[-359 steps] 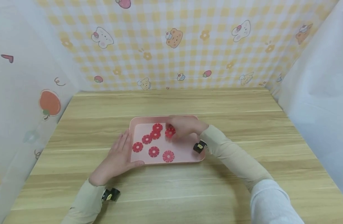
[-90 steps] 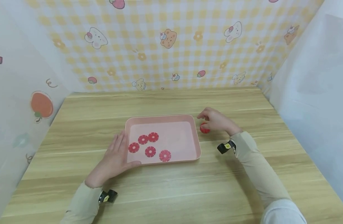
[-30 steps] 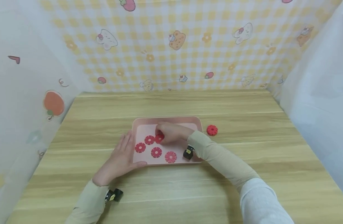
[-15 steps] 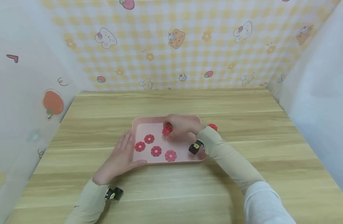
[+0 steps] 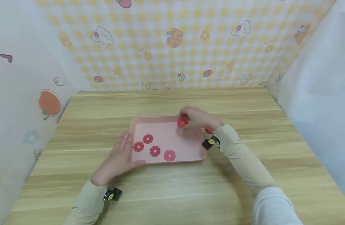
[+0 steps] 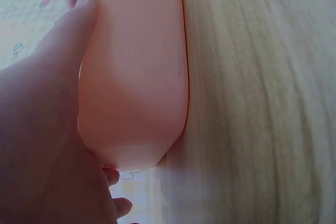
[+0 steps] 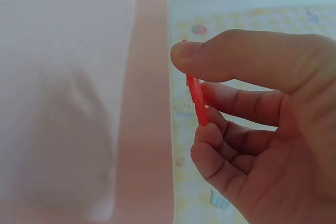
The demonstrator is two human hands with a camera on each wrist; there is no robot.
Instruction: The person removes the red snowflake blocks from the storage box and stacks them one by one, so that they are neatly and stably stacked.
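Note:
My right hand (image 5: 196, 118) pinches a red notched plastic disc (image 5: 182, 122) between thumb and fingertips, over the back right part of the pink tray (image 5: 186, 153). In the right wrist view the disc (image 7: 197, 100) is seen edge-on, close beside the tray's rim. My left hand (image 5: 119, 157) rests at the tray's front left corner, fingers straight along the left side and thumb at the front rim. Several more notched discs (image 5: 154, 151) lie flat in the tray's left and front part. Outside its right side, a red disc (image 5: 208, 130) is partly hidden by my right wrist.
The tray stands on a wood-grain table (image 5: 172, 193). Its wall (image 6: 142, 66) rises beside my left thumb. Behind the table hangs a yellow checked cloth (image 5: 150, 40), with pale sheets at the left and right sides.
Twelve seconds ago the tray held more discs. Red discs have since been set down right of it. Lately my right hand picked up another disc and moved right and back; the left hand stayed.

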